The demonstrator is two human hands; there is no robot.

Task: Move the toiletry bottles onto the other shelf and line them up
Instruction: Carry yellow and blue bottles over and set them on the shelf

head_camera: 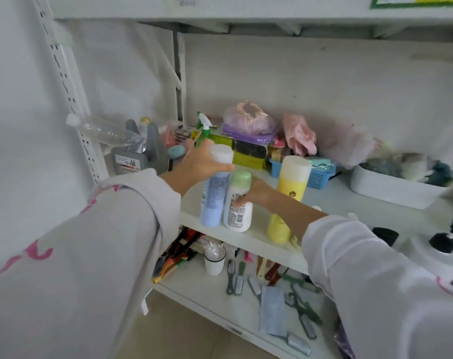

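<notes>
I am standing before the white shelf [248, 240] and three bottles stand upright near its front edge, their long axes all vertical. My left hand [198, 161] is wrapped around the upper part of the blue bottle [215, 198], just under its white cap, with the thumb across the front, so this one is gripped. My right hand [256, 194] comes from the right side and its fingers are closed around the middle of the white bottle with the green cap [238, 211], which touches the blue bottle on its right side. The yellow bottle [289, 198] stands just beside my right wrist, further to the right and partly behind my forearm; neither hand holds it, and the right hand is clearly the nearer one to it. I think the coming move depends on this: the two held bottles already stand side by side, and the yellow one is apart from them, so the row is not closed yet. About writing, the white bottle shows a barcode and small printed text that I cannot read. The blue bottle has a pale label, too blurred to read. The yellow bottle has only a small dark flower sign, with no brand that I can make out. A black pump bottle [443, 242] stands at the far right, well apart.
</notes>
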